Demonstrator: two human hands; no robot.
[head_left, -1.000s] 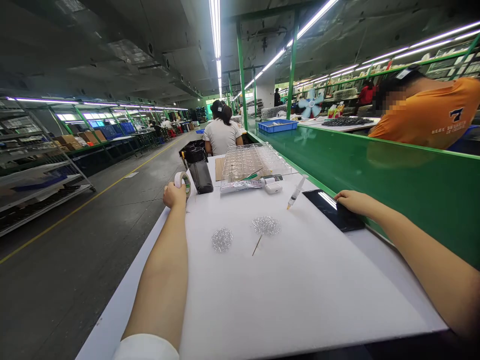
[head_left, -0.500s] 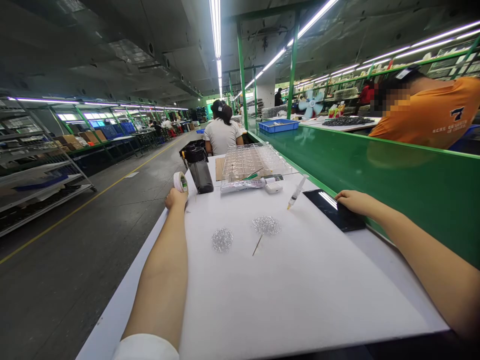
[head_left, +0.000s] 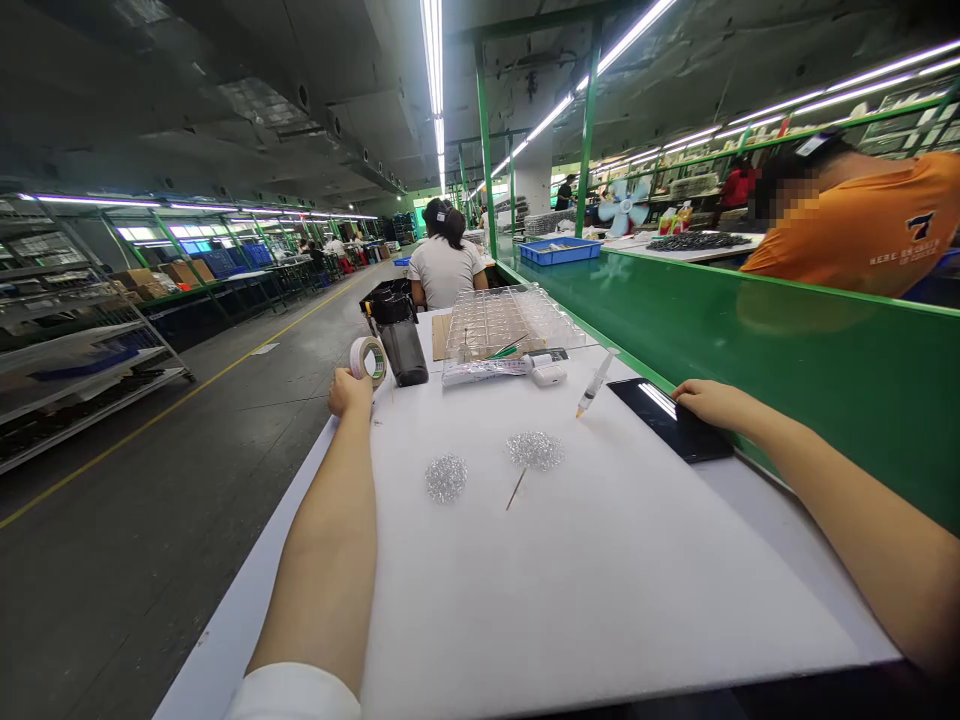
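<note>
At the left edge of the white tabletop (head_left: 600, 600), my left hand (head_left: 349, 394) is closed on a roll of tape (head_left: 368, 361), which stands on its rim. Across the table, my right hand (head_left: 716, 404) rests at the right edge of a flat black tablet (head_left: 660, 420). Its fingers are bent together over that edge, and the thumb is hidden. Between my arms lie two piles of small clear bits, a left pile (head_left: 446, 478) and a right pile (head_left: 535, 451). A thin stick (head_left: 515, 490) touches the right pile. Beyond it lies a syringe (head_left: 596, 385) with an orange tip.
A dark bottle (head_left: 403, 345) stands beyond the tape. Clear trays (head_left: 517, 315), a printed tube (head_left: 484, 370) and a small white case (head_left: 549, 375) sit farther back. A green conveyor belt (head_left: 750, 350) borders the right side. One person sits ahead, another across the belt.
The tape roll has turned in my left hand, so its open face and hole now show more. My right hand and the tablet have not visibly moved.
</note>
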